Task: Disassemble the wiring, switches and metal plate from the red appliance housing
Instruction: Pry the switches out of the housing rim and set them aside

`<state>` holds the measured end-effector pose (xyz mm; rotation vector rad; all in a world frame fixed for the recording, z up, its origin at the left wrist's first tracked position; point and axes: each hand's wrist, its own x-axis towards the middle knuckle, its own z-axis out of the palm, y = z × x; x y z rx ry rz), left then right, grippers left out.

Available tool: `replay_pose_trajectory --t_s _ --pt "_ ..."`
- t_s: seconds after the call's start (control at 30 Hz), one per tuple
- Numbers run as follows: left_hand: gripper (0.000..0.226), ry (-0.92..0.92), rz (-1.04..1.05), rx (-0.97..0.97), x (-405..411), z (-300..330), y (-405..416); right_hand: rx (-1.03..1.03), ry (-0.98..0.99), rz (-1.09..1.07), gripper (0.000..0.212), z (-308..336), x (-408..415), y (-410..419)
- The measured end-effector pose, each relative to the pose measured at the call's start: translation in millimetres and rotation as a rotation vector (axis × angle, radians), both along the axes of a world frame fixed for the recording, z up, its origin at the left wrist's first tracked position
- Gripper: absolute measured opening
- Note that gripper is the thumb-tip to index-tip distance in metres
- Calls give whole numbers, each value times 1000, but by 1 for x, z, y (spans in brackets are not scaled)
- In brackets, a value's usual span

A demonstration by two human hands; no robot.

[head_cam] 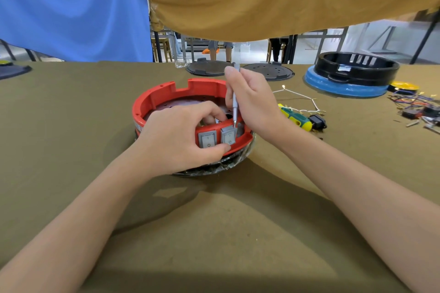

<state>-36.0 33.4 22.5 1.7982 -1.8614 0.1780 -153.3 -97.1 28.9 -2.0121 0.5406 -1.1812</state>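
Red housing (164, 93): rigid plastic, light; left hand (181, 135) grips switch wall.
Rocker switch (228, 138): snap-fit, brittle tabs; right hand (252, 100) pinches thin screwdriver (234, 102), prying.

The housing (166, 93) sits at the table (71, 138) centre, its two switches (217, 138) in the near wall. My left hand (181, 135) grips that wall; my right hand (252, 100) holds a tool (234, 102) upright above the right switch. A screwdriver (295, 118) lies right of the housing, loose wires (416, 104) far right.
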Motion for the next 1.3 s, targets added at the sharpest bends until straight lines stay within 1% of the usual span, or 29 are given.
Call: replay_pose_trajectory --t_s 0.1,0.2,0.4,0.5,0.63,0.7,0.87,0.97,1.07,1.2,1.3 --pt "40 2 6 3 -1 0 0 -7 -57 -27 50 -3 -2 2" --pt "36 3 3 11 -1 1 0 -27 -34 -35 46 -2 -1 2" --pt "34 0 -11 6 -1 2 1 -63 220 32 45 10 5 3" --pt "34 -1 -21 -2 -1 2 1 -73 329 43 41 14 7 2" --pt "35 -5 -23 -11 1 0 0 -69 420 64 40 17 9 2" --pt "38 -2 -17 -13 1 0 0 -50 377 63 40 16 8 2" --pt "38 9 -6 -4 0 0 -1 -8 32 29 46 6 -1 5" --pt "42 12 7 -9 -1 0 0 18 -87 77 47 5 -4 10" --pt "39 10 5 -6 -1 1 0 -43 -85 136 44 5 -1 17" --pt "45 -1 18 13 0 2 -1 -247 -13 114 39 0 -1 23" --pt "43 24 15 9 1 3 -1 -354 2 94 38 -1 -7 22"
